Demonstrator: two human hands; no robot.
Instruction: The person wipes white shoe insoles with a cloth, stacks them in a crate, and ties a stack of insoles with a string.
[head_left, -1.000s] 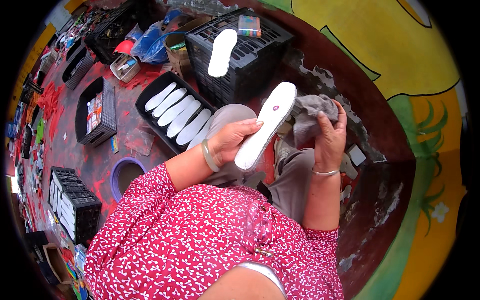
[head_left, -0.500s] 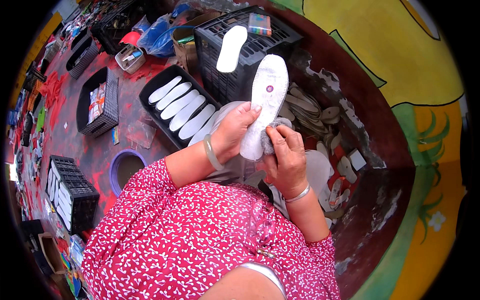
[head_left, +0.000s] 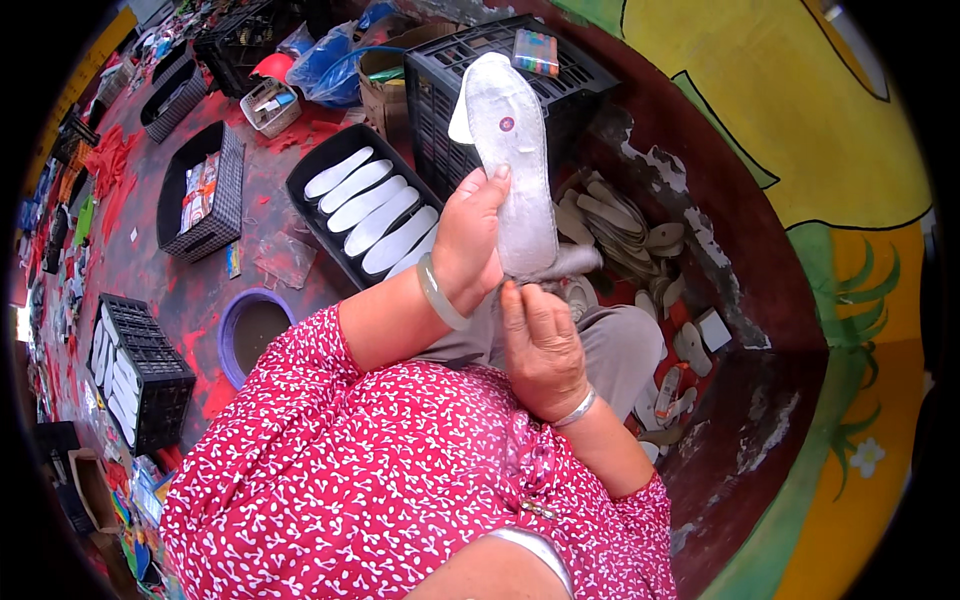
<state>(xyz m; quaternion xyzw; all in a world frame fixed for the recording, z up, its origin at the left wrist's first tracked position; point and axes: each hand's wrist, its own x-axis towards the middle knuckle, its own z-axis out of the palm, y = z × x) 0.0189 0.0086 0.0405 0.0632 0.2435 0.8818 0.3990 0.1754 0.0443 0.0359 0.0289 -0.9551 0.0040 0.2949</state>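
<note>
A white insole with a small round purple mark stands upright in front of me, its heel end lowest. My left hand is shut on its left side, thumb laid over the top face. Just below the heel, my right hand has its fingers pinched together. A soft grey piece, smeared by motion, sticks out to the right of the heel above those fingertips; the exact pinch point is partly hidden. Behind the held insole, another white insole lies on a black plastic crate.
Several white insoles lie in a row in a black bin on the left. Loose insoles are piled at the right by the wall. A purple basin, a patterned basket and a crate of insoles stand further left.
The insole has shifted left and now overlaps the one on the crate. My right hand has moved down and left, from the insole's right edge to below its heel.
</note>
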